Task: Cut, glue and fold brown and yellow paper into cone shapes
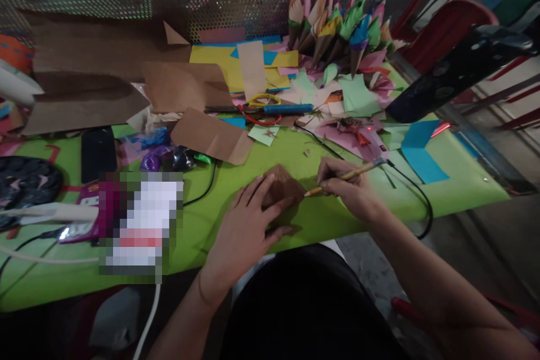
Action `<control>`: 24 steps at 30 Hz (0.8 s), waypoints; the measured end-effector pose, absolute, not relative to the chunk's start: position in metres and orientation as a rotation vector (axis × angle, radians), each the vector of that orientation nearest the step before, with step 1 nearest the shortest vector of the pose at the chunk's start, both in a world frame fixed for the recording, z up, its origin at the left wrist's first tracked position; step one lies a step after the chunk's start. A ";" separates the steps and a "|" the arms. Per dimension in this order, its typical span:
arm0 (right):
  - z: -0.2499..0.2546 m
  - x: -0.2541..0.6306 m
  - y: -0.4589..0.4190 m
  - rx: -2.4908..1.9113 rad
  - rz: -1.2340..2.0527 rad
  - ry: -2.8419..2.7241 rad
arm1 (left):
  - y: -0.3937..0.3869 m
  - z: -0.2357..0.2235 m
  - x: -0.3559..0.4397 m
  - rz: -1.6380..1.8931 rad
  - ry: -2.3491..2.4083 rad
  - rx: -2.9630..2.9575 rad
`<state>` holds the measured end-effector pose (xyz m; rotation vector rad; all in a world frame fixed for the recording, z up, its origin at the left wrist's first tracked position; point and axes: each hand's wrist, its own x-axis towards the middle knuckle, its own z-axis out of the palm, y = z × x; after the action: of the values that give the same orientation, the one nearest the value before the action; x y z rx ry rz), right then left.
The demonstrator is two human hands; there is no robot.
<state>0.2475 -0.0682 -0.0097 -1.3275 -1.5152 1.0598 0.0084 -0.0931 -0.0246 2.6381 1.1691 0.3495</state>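
My left hand (248, 216) lies with its fingers stretched over a small piece of brown paper (282, 183), pressing it to the green tabletop (202, 230). Part of the paper is hidden under the fingers. Just to the right, my right hand (343, 183) grips a pencil (354, 173), its fingers closed round the shaft. The pencil slants, with its tip close by the right edge of the paper; whether it touches cannot be told. Behind both hands lie scissors (264, 118) with red handles and a blue stick-like tool (289, 108).
Brown paper sheets (101, 62) cover the back left. Paper cones (337, 28) with coloured tops stand at the back right. A phone-like device (143, 219), blurred, and a purple power strip (90, 208) with cables lie left. A black cable (428, 202) hangs over the front edge.
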 end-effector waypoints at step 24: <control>-0.021 0.222 -0.037 -1.370 1.000 -1.480 | -0.094 -0.027 0.008 0.376 1.170 2.643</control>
<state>0.2225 -0.0373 -0.0211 -1.3701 -1.4799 0.9999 0.0084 -0.0940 -0.0270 2.6427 1.1703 0.3761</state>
